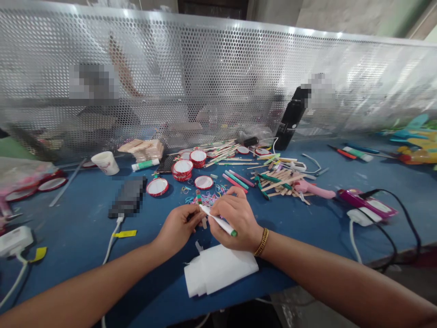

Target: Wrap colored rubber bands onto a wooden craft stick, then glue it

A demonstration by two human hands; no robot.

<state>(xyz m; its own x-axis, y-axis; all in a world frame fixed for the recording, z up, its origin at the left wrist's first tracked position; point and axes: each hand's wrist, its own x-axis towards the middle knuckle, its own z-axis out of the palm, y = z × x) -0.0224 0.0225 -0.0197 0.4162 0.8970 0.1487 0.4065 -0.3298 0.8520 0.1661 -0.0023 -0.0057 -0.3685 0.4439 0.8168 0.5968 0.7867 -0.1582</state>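
Observation:
My right hand (235, 218) is closed around a white marker with a green end (221, 224), its tip pointing left toward a small wooden stick (204, 222). My left hand (179, 225) pinches that stick at its near end, fingers pressed together. Both hands meet over the blue table (85, 228), just in front of a heap of small coloured rubber bands (208, 198). A gold bracelet (262, 242) sits on my right wrist. A folded white cloth (218, 269) lies just below my hands.
Red-rimmed round lids (182, 168) and wooden sticks with markers (276, 177) lie behind the hands. A white cup (105, 162), a black bottle (290, 120), a pink glue gun (316, 190) and cabled devices (367, 207) stand around. A perforated metal screen (218, 77) closes the back.

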